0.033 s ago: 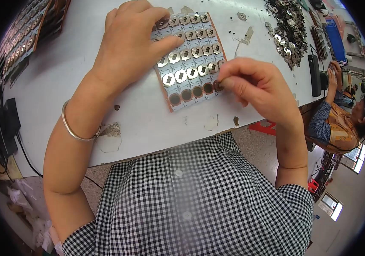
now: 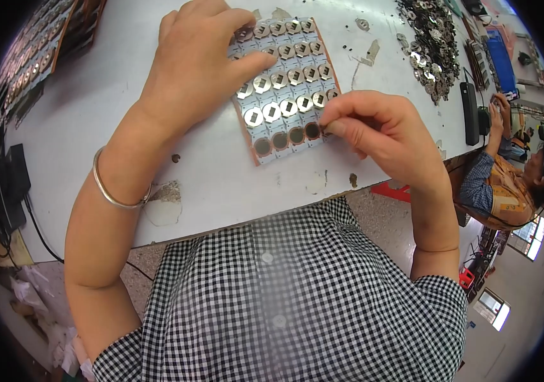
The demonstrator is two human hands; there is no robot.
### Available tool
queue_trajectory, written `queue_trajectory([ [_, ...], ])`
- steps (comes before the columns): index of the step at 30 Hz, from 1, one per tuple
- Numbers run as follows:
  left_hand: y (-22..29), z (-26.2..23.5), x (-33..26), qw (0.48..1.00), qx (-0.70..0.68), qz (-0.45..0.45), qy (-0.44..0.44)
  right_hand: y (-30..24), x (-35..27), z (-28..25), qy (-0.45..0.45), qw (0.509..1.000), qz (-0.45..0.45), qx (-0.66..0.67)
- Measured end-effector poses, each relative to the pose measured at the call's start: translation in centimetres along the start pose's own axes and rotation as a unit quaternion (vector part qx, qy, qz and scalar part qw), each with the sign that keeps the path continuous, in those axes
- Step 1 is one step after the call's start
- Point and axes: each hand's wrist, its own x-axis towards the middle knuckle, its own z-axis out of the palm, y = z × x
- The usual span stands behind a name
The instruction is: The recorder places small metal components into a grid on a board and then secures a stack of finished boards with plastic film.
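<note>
A rectangular panel with a copper-brown rim lies on the white table. Its grid of round seats mostly holds small silver metal pieces; the row nearest me shows dark empty seats. My left hand lies flat over the panel's far left part and presses it down. My right hand pinches thumb and forefinger together at the panel's near right corner, on a small piece that the fingertips mostly hide.
A heap of loose silver pieces lies at the far right, beside a long black device and a blue tray. Another person sits beyond the table's right edge. Racks of filled panels and black cables sit left.
</note>
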Motion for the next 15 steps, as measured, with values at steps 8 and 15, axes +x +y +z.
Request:
queue_trajectory([
  [8,0.7,-0.9,0.0,1.000,-0.018,-0.014,0.003,-0.7,-0.1,2.1,0.001,0.992,0.014,-0.124],
  [15,0.9,-0.9,-0.1,1.000,-0.017,-0.024,0.002,-0.1,-0.5,2.8,0.046,0.982,-0.076,-0.169],
])
